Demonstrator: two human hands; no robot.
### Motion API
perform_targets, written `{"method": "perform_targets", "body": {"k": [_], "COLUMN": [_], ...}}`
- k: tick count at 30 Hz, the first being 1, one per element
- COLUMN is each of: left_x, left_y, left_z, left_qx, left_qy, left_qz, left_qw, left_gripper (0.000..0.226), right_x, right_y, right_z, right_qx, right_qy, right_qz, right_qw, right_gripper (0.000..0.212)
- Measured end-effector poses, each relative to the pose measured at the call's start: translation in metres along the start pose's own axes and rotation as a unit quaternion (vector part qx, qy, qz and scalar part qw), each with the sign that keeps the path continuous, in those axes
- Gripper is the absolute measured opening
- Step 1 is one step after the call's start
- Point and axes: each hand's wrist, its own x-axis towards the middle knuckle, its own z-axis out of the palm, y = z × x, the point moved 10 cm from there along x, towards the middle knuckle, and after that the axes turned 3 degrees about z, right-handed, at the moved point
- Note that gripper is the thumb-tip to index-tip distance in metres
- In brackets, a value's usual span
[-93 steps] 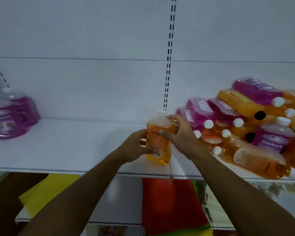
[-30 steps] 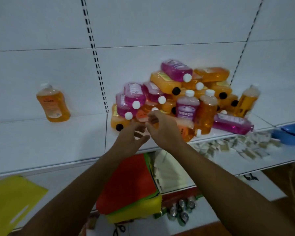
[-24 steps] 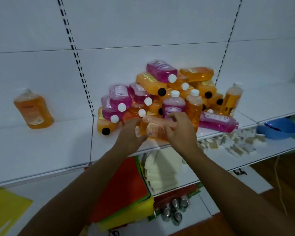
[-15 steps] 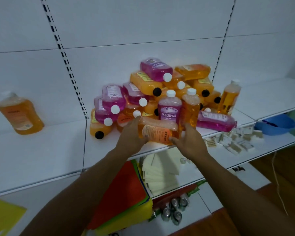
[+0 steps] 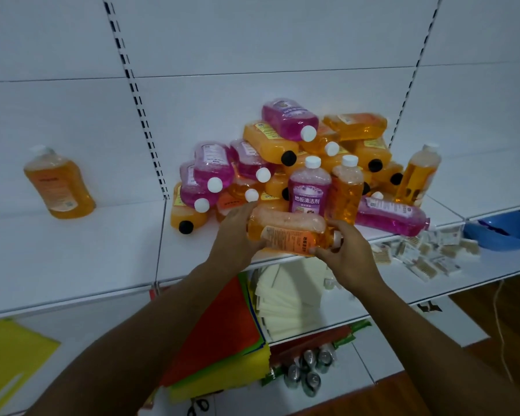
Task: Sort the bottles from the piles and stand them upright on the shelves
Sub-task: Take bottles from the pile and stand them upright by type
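An orange bottle (image 5: pixel 287 232) lies on its side between my hands, just above the front edge of the white shelf (image 5: pixel 72 259). My left hand (image 5: pixel 233 235) grips its base end and my right hand (image 5: pixel 347 253) grips its cap end. Behind it a pile of orange and purple bottles (image 5: pixel 279 151) lies heaped against the back wall. One purple bottle (image 5: pixel 309 187) and one orange bottle (image 5: pixel 345 190) stand upright in front of the pile. Another orange bottle (image 5: pixel 59 183) stands upright far left, and a slim one (image 5: pixel 418 175) stands at the pile's right.
A purple bottle (image 5: pixel 391 216) lies flat at the pile's right front. On the lower shelf are coloured sheets (image 5: pixel 222 331), cream pads (image 5: pixel 288 298), small packets (image 5: pixel 427 253), a blue basin (image 5: pixel 505 231) and several cans (image 5: pixel 308 370). Scissors (image 5: pixel 198 406) lie at the bottom.
After standing an orange bottle at the left, both hands moved to the pile and took hold of a lying orange bottle. They have drawn it toward the shelf's front edge.
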Motion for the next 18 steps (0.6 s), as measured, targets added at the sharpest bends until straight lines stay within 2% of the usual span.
{"method": "perform_targets", "body": {"k": [4,8,14,18], "left_x": [-0.021,-0.049,-0.1,-0.135], "left_y": [-0.006,-0.028,-0.073,-0.108], "left_z": [-0.026,-0.062,-0.146,-0.196], "left_qx": [-0.004,-0.042,0.021,-0.003], "left_qy": [0.023,0.039,0.091,0.148], "left_qz": [-0.002,-0.045,-0.115,-0.158], "left_qw": [1.0,0.997,0.989,0.976], "left_gripper": [0.085,0.084,0.079,0.072], "right_x": [-0.003,0.0,-0.004,-0.015], "right_y": [-0.031,-0.083,-0.17,-0.221], "right_z": [0.0,0.024,0.101,0.163], "right_qx": [0.023,0.092,0.143,0.177], "right_qy": [-0.039,-0.103,-0.159,-0.206], "right_qz": [-0.057,-0.099,-0.152,-0.173], "right_qw": [0.997,0.985,0.965,0.947], "right_gripper": [0.057,0.051,0.046,0.048]}}
